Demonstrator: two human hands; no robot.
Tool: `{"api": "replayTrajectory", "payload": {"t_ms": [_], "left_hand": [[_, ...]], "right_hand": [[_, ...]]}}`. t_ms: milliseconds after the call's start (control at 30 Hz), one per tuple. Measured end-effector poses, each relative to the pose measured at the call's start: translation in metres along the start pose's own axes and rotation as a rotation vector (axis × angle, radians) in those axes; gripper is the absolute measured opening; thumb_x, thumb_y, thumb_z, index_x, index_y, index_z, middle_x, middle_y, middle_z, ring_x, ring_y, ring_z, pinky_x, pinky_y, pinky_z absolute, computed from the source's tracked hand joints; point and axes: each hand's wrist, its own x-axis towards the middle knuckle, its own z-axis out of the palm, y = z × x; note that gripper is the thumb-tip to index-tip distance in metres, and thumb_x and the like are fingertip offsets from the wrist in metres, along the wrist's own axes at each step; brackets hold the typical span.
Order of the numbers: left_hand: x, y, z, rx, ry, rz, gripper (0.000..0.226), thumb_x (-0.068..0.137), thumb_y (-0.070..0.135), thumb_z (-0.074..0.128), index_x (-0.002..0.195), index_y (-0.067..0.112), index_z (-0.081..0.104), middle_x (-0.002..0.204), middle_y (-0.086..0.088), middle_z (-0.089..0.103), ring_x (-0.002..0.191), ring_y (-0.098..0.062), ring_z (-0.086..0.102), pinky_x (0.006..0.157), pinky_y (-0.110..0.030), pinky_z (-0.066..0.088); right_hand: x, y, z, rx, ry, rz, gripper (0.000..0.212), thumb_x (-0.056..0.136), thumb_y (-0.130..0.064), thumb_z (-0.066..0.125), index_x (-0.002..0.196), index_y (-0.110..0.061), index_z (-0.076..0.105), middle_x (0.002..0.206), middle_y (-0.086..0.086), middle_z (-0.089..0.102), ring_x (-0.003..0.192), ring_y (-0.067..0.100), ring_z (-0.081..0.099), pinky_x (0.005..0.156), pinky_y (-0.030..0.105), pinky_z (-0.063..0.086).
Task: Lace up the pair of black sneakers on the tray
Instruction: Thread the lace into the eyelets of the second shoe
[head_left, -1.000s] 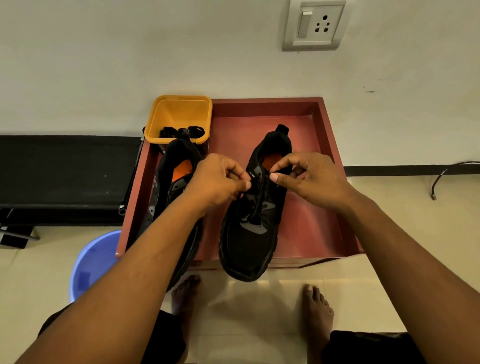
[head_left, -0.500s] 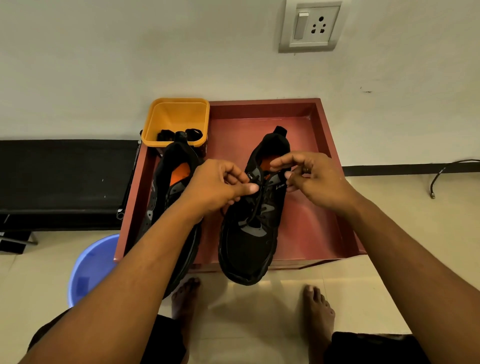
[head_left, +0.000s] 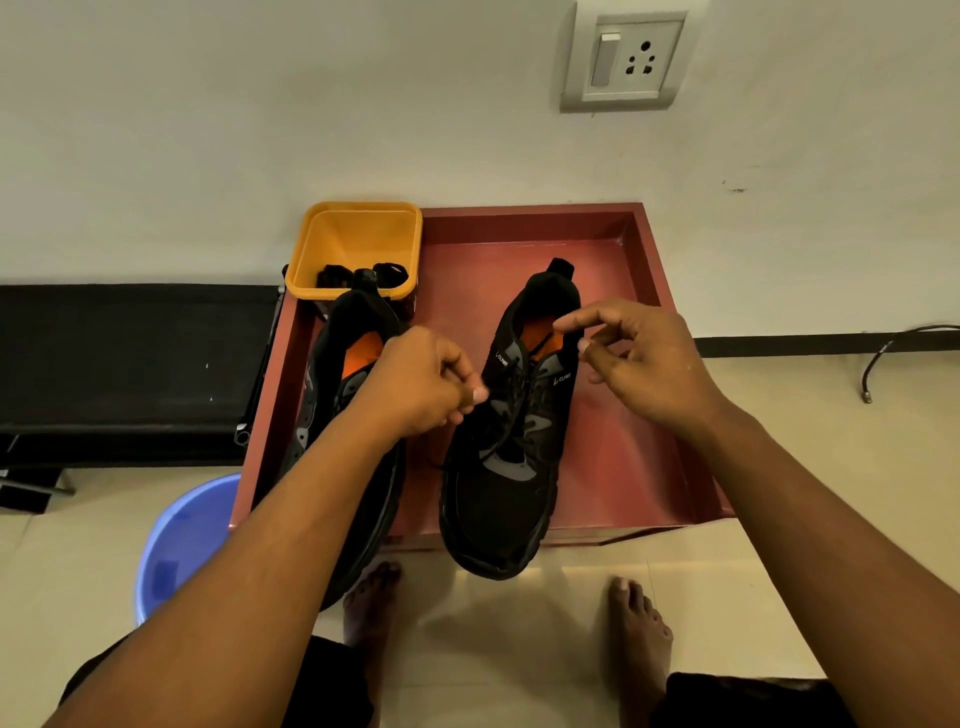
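The right sneaker (head_left: 511, 431) is set in the middle of the red tray (head_left: 618, 457), its long axis running near to far. The toe is pointed at the person and overhangs the tray's near edge, and the heel is turned to the far wall, leaning slightly right. The left sneaker (head_left: 340, 384) is laid alongside at the tray's left, heel far too, partly hidden by a forearm. The lace (head_left: 511, 410) is thin, limp and black on black, so it is judged best taken by its tip, with the soft upper steadied at the eyelet rows. The left hand (head_left: 421, 384) is held just left of the tongue, its fingers curled into a pinch on a lace end. The right hand (head_left: 644, 364) is held over the collar, fingers loosely bent; whether anything is pinched there cannot be told. More black laces (head_left: 363, 274) are seen in the yellow tub (head_left: 358, 234) at the far left.
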Motion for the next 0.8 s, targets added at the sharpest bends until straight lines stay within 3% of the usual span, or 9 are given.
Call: {"api": "replayTrajectory", "payload": {"t_ms": [167,333,500,667,733,800], "left_hand": [[-0.002,0.004,0.008,-0.107,0.075,0.090,0.017,0.082,0.025,0.087,0.091,0.018,0.074,0.079,-0.004,0.075,0.072,-0.016,0.074,0.069,-0.030,0.062],[0.000,0.001,0.005,-0.006,0.071,0.040,0.010,0.086,0.014,0.082,0.080,0.013,0.075,0.068,-0.003,0.075,0.062,-0.011,0.073,0.065,-0.029,0.058],[-0.001,0.007,0.012,-0.124,0.125,0.104,0.013,0.083,0.021,0.086,0.086,0.018,0.074,0.075,-0.002,0.074,0.069,-0.015,0.073,0.070,-0.033,0.062],[0.000,-0.002,0.003,0.043,0.088,0.038,0.010,0.086,0.015,0.082,0.079,0.016,0.075,0.065,-0.001,0.074,0.057,-0.005,0.069,0.067,-0.030,0.057],[-0.001,0.001,0.005,-0.045,0.109,0.061,0.010,0.084,0.020,0.085,0.085,0.018,0.074,0.071,-0.002,0.075,0.063,-0.011,0.071,0.071,-0.035,0.061],[-0.002,0.007,0.010,-0.114,0.147,0.115,0.014,0.082,0.024,0.087,0.088,0.021,0.075,0.078,-0.001,0.074,0.071,-0.015,0.072,0.073,-0.031,0.062]], "right_hand": [[0.004,0.003,-0.002,-0.053,-0.011,-0.027,0.029,0.095,-0.008,0.072,0.106,-0.034,0.079,0.102,-0.016,0.071,0.089,0.012,0.069,0.075,0.041,0.063],[0.004,0.003,0.000,-0.046,-0.022,-0.032,0.026,0.095,-0.009,0.073,0.104,-0.032,0.080,0.100,-0.016,0.070,0.087,0.013,0.069,0.074,0.040,0.062],[0.005,0.006,0.000,-0.054,-0.027,-0.043,0.026,0.094,-0.008,0.072,0.103,-0.032,0.079,0.102,-0.015,0.071,0.085,0.010,0.069,0.076,0.041,0.062],[0.005,0.007,0.000,-0.053,-0.032,-0.040,0.025,0.094,-0.009,0.072,0.104,-0.032,0.079,0.104,-0.019,0.070,0.088,0.010,0.069,0.076,0.039,0.062],[0.004,0.006,-0.002,-0.057,-0.043,-0.045,0.023,0.095,-0.011,0.072,0.105,-0.031,0.079,0.104,-0.019,0.071,0.090,0.010,0.069,0.077,0.039,0.062],[0.005,0.004,-0.003,-0.076,-0.054,-0.072,0.017,0.096,-0.019,0.073,0.105,-0.031,0.079,0.104,-0.019,0.071,0.091,0.010,0.069,0.077,0.037,0.061]]}}
